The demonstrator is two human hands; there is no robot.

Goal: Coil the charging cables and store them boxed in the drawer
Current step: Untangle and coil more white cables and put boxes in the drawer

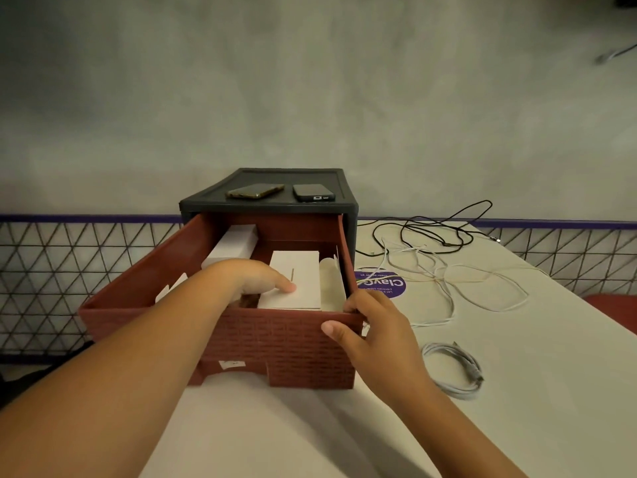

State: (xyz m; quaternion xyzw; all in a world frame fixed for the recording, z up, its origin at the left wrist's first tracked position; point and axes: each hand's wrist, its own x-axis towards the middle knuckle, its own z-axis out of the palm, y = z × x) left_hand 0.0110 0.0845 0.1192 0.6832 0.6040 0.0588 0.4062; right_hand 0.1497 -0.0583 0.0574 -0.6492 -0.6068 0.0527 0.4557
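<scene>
The red-brown drawer (275,343) stands pulled out of its dark grey cabinet (350,215). My left hand (256,277) reaches inside it, fingers resting on a flat white box (300,274) near the front. Another white box (234,244) lies further back on the left, and a curled white sheet (331,281) leans against the right wall. My right hand (365,326) grips the drawer's front right corner. A coiled white cable (455,369) lies on the table right of the drawer. A loose white cable (458,281) and a loose black cable (437,229) sprawl behind it.
Two phones (255,191) (313,192) lie on top of the cabinet. A purple round sticker (382,286) is on the white table (310,432). A wire mesh fence (69,270) with a purple rail runs behind the table's far edge.
</scene>
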